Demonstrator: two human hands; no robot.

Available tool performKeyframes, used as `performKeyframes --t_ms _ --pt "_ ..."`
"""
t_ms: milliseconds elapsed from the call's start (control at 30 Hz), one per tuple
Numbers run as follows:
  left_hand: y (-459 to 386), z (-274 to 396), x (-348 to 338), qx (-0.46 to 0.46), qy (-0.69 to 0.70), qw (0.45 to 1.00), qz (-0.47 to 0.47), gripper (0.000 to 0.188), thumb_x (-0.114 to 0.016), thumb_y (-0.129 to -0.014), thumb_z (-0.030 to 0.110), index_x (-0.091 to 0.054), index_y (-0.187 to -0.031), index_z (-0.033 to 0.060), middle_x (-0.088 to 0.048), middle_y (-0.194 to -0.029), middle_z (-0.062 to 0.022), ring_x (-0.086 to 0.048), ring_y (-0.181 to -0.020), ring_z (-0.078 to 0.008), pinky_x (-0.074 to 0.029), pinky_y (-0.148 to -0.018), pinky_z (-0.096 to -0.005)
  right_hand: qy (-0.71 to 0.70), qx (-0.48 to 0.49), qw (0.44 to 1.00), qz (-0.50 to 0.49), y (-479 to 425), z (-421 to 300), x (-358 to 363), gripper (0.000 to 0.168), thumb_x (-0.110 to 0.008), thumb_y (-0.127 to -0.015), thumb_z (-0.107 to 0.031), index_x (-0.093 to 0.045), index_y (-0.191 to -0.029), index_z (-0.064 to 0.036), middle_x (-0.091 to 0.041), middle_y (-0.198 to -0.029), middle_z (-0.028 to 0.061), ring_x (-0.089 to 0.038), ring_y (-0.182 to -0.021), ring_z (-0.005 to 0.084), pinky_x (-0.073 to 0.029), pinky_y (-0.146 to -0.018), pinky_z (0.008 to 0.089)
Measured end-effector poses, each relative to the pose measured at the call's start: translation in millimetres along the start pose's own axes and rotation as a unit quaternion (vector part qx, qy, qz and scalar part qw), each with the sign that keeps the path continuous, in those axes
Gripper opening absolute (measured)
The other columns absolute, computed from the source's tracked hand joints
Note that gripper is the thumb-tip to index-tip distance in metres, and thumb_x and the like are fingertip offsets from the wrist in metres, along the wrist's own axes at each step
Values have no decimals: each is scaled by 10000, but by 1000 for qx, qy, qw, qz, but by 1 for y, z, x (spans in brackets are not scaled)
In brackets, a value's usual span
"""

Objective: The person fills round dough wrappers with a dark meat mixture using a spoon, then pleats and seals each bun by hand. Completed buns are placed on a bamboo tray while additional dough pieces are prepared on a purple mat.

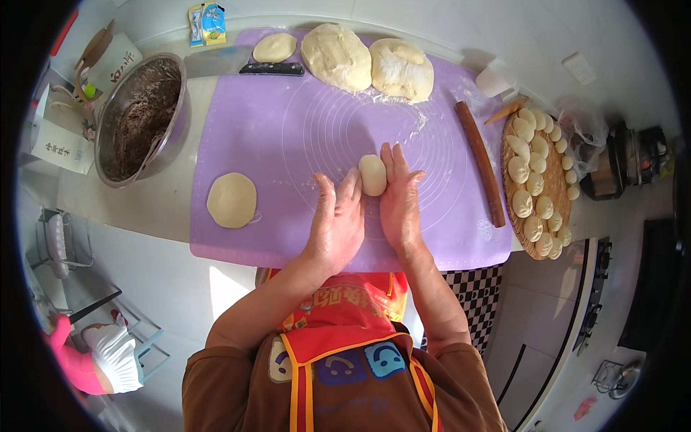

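A small oval piece of dough [372,175] lies on the purple silicone mat [259,135], between my two hands. My left hand [341,221] touches its left side with the fingertips, thumb spread away. Along its right side lies my right hand [400,200], fingers straight and pointing away from me. A flat round of dough [232,200] rests at the mat's left. Two large dough lumps [337,58] [402,70] and a smaller dough piece [275,48] sit at the far edge. A wooden rolling pin [480,164] lies at the right of the mat.
A cleaver [271,68] lies at the far left of the mat, beside a metal bowl [181,124] of dark filling. At right, a round woven tray [559,202] holds several pleated buns. A white cup [494,78] stands behind. Another person [81,362] is at lower left.
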State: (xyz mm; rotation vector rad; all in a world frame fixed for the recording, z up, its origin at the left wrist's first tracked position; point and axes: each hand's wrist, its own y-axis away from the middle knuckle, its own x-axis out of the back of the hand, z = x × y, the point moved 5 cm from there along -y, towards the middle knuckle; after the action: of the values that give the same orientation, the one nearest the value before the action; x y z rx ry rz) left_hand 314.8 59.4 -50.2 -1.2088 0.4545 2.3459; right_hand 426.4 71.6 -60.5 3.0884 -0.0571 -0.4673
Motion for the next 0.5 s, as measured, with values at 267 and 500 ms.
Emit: performKeyframes --t_ms 267,500 --pt "11 -17 -22 -6 4 1000 -22 1063 -151 -915 769 93 -1494 -88 135 -1612 -177 155 -1488 -223 117 -1186 -356 -4 15 999 46 5 7 -4 1036 -233 -885 -777 87 -1537 -39 75 -1625 159 42 -1499 281 -67 -1207 434" --pt "26 13 1 -87 -116 989 28 974 -115 -930 745 -17 -1540 -8 -15 -1622 -186 21 -1507 -274 30 -1205 -394 231 24 967 106 5 -15 11 796 -557 -940 -537 -364 -1451 42 -483 -1405 208 -418 -1331 318 -360 -1095 405"
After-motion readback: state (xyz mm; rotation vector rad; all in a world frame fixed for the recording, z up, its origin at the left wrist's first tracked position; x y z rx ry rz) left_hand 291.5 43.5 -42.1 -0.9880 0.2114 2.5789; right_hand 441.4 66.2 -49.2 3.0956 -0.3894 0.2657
